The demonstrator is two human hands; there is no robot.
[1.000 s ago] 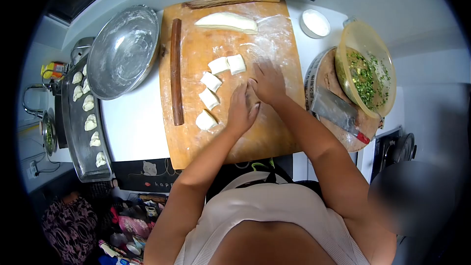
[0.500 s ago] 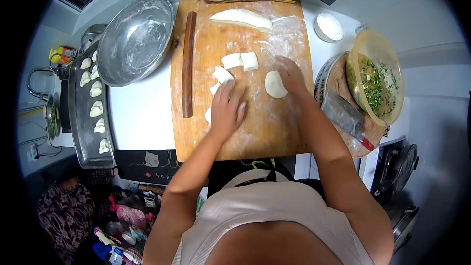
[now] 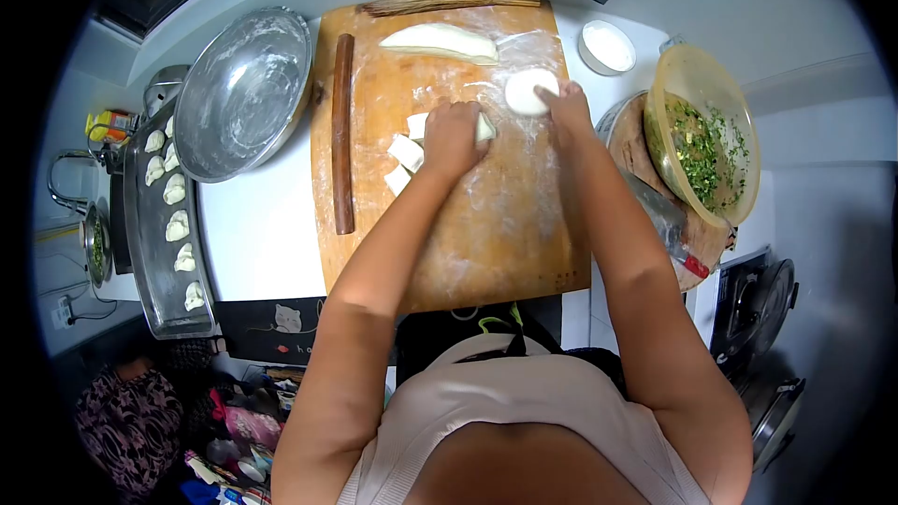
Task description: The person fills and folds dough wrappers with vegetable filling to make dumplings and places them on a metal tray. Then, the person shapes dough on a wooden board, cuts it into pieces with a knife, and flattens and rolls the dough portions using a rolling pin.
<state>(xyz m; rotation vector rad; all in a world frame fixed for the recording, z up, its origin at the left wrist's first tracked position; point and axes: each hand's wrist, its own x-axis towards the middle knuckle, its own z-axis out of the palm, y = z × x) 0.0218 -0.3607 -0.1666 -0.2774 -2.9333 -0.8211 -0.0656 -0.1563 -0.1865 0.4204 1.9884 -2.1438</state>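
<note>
My right hand (image 3: 571, 115) is at the right side of the wooden board, its thumb over the edge of a flat round dough disc (image 3: 527, 92). My left hand (image 3: 453, 138) is curled down over a cut dough piece (image 3: 485, 128), whose right side shows past the fingers. Just left of that hand sit several more white dough pieces (image 3: 406, 151), partly covered by it. A long uncut strip of dough (image 3: 440, 41) lies farther back on the floured board (image 3: 496, 252).
A brown rolling pin (image 3: 343, 131) lies along the board's left side. Left of it are a large metal bowl (image 3: 245, 93) and a tray (image 3: 164, 304) of shaped dumplings. At right stand a small white bowl (image 3: 606, 47), a yellow bowl of chopped greens (image 3: 708, 159) and a cleaver (image 3: 659, 215).
My right hand has moved the dough disc away from me, toward the back right of the board. My left hand has shifted from the nearer dough pieces to the farther right one.
</note>
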